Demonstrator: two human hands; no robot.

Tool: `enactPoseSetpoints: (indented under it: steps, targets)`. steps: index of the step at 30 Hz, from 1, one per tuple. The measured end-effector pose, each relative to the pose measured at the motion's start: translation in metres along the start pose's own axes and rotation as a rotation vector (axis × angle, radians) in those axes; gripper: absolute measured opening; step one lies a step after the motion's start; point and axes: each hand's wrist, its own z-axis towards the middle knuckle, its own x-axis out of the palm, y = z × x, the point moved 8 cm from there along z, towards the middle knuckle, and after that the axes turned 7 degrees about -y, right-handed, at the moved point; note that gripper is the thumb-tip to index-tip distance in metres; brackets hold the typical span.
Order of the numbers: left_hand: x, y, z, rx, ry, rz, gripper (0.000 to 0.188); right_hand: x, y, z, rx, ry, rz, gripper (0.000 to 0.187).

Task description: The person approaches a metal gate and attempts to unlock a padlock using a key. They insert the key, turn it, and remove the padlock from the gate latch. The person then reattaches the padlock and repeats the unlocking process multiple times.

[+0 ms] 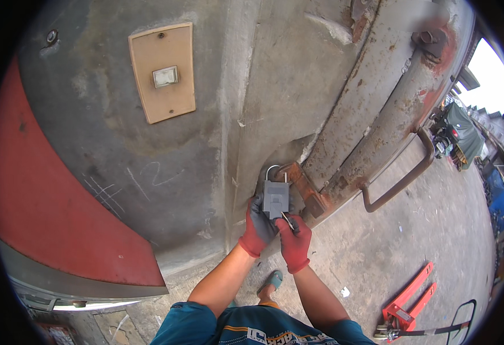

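Observation:
A grey padlock (276, 197) hangs upright at a rusty metal hasp (307, 190) on the door's edge, against the concrete wall. Its shiny shackle rises from the top of the body, and part of the loop is hidden at the hasp. My left hand (256, 225), in a red and dark-grey work glove, is closed round the padlock's left side and underside. Gloved the same way, my right hand (294, 241) pinches a thin key (287, 219) at the lock's lower edge. How deep the key sits in the lock cannot be made out.
A bent-bar door handle (401, 175) juts out at right of the hasp. Above left, a tan switch plate (163, 72) is fixed to the wall. A red panel (50, 190) curves along the left. On the concrete floor at lower right stands a red pallet jack (407, 302).

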Motion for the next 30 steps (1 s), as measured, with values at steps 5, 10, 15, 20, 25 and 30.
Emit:
enactPoseSetpoints:
  steps: [5, 10, 15, 20, 25, 30]
  targets:
    - [-0.001, 0.007, 0.004, -0.004, 0.059, -0.072, 0.066, -0.002, 0.022, 0.010, -0.249, -0.153, -0.247, 0.018]
    - [-0.003, 0.008, 0.005, 0.009, 0.044, -0.100, 0.064, 0.000, 0.016, 0.014, -0.115, -0.212, -0.023, 0.024]
    - [-0.002, 0.005, 0.001, 0.041, 0.024, -0.013, 0.057, -0.004, 0.016, 0.010, -0.097, -0.196, -0.082, 0.031]
    - [-0.012, -0.004, -0.001, 0.115, -0.029, 0.201, 0.050, -0.009, 0.007, 0.016, -0.101, -0.138, -0.230, 0.040]
    - [-0.008, -0.018, -0.021, 0.227, -0.029, 0.445, 0.045, -0.002, -0.004, 0.022, 0.021, 0.029, 0.004, 0.035]
    - [0.016, -0.054, -0.063, 0.663, -0.259, 1.197, 0.035, 0.003, -0.013, 0.021, 0.261, 0.085, 0.246, 0.030]
